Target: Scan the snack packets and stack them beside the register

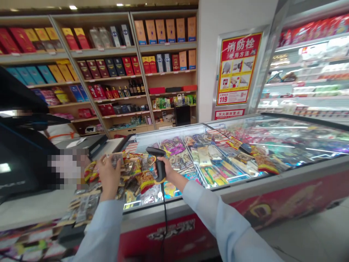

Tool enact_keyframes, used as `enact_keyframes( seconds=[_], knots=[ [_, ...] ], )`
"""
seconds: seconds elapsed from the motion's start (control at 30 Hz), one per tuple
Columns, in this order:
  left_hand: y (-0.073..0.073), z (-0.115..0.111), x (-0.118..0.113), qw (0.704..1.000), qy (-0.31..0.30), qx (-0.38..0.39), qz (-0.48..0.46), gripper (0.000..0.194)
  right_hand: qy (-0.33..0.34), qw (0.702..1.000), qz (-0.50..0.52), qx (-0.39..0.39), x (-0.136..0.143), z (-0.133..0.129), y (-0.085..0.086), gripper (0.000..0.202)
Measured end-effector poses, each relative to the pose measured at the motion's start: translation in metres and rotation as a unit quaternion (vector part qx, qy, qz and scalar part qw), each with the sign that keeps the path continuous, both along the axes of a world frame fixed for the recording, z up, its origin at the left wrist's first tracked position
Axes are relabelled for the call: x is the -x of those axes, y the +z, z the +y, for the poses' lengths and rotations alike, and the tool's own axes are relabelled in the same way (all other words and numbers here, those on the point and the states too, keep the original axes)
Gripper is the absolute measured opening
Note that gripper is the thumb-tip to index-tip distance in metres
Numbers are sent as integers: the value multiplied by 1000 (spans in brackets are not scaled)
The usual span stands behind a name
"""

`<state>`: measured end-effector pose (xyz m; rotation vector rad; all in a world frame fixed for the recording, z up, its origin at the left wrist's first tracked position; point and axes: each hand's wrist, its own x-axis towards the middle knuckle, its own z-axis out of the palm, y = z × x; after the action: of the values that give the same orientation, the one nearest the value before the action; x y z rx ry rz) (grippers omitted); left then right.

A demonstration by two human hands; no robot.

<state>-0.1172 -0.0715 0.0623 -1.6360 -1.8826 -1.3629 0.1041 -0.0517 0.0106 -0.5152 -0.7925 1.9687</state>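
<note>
Your right hand [164, 166] holds the scanner [156, 151] by its handle [161, 171], the surest part (stiff, likely light); left hand [109, 176], by the left edge of the freezer [245, 188]: can't tell.

Black corded scanner [160, 169], handle down, near heaped snack packets [146, 181].

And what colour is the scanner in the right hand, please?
The scanner is mostly black with some yellow; the head view shows it.

- My sleeves [209, 209], bottom of frame: pale blue.
- My scanner [160, 169], mid-frame: black with yellow trim.
- Poster [240, 68], upper right: red, yellow border, white lettering.
- Boxes [161, 31], top centre: orange above blue.
</note>
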Motion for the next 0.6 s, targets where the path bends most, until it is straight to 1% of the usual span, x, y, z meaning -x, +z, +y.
enact_keyframes(
  seconds=[0.1,0.2,0.3,0.43,0.53,0.6],
  knots=[
    [-19,-7,2,997,31,20,64,48,7,1000,4,14,16,0,-18,26],
    [-29,-10,2,989,60,54,120,54,0,1000,14,20,24,2,-33,25],
    [-29,-6,2,981,48,120,148,60,4,1000,18,15,25,5,-43,29],
    [-25,9,-1,970,24,188,152,61,12,1000,18,16,23,9,-48,32],
    [-25,20,-4,965,9,223,139,60,12,999,26,29,24,11,-50,31],
    [-27,23,-6,964,9,229,135,60,14,999,19,38,24,11,-50,30]
  ],
)
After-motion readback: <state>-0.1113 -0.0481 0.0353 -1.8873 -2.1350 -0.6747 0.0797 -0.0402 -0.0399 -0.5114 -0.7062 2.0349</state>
